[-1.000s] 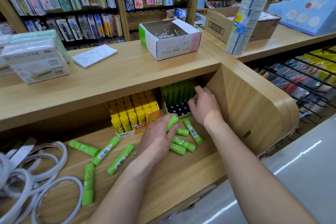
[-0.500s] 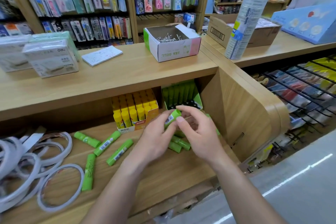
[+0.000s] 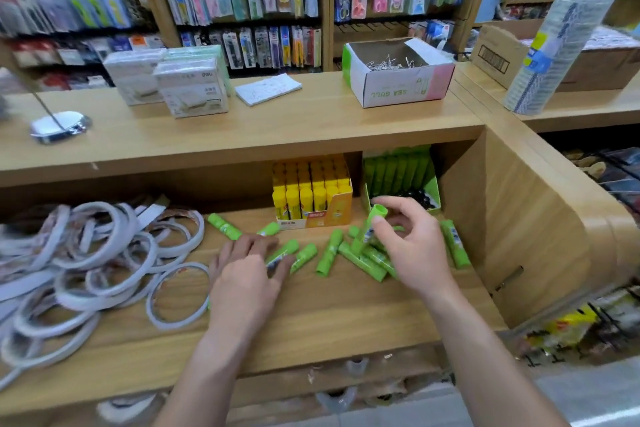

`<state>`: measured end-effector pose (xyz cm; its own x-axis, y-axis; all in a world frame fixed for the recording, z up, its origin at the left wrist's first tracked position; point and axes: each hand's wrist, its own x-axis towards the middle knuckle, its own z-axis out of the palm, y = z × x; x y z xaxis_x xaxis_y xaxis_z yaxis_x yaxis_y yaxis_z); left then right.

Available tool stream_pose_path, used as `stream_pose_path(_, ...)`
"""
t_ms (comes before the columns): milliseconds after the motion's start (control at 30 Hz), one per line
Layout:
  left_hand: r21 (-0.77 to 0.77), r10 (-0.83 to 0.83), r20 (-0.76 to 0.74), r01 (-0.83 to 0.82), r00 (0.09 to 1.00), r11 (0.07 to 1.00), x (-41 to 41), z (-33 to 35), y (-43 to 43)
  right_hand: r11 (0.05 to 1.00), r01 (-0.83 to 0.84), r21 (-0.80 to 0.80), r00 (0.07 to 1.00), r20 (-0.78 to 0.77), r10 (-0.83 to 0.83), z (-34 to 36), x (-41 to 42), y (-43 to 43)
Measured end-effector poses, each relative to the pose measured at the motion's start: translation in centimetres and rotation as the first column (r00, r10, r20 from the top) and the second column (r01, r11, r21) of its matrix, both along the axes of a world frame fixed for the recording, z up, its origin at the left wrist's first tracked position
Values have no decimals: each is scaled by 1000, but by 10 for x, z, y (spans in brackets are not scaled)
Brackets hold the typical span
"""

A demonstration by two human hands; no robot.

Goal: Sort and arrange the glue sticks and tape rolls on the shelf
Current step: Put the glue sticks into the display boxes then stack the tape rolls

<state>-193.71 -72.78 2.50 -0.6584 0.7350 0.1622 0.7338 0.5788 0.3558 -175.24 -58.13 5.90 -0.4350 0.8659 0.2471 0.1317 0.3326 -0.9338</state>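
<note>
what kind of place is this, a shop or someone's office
Most likely a stationery shop. Packaged scissors and pens hang in rows on the wall racks, the wooden shelf holds a full display box of yellow glue sticks, and loose tape rolls lie in a pile as stock.

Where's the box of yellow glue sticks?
The yellow glue stick box stands at the back of the lower shelf, just left of the green glue stick box.

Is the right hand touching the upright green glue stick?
Touching. The head view shows the right hand pinching the upright green glue stick, fingertips pressed against its side, lifted above the loose sticks.
</note>
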Motion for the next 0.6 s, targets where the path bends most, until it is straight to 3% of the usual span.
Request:
stream_pose_path(133, -1, 2, -56, -2, 998, 1000, 1, -1, -1, 994, -90, -56, 996, -24, 89, -5, -12, -4)
stream_pose_path(300, -50, -94, 26, 95, 995, 994, 11, 4, -3, 990, -136, -45, 991, -20, 136, -8, -19, -8)
stream_pose_path(500, -150, -130, 134, 150, 982, 977, 17, 9, 4, 975, -216, 49, 974, 80, 212, -12, -11, -8)
stream_pose_path(600, -205, -140, 180, 177, 974, 963, 18, 11, 10, 976, -188, 112, 967, 193, 164, -14, -1, -6)
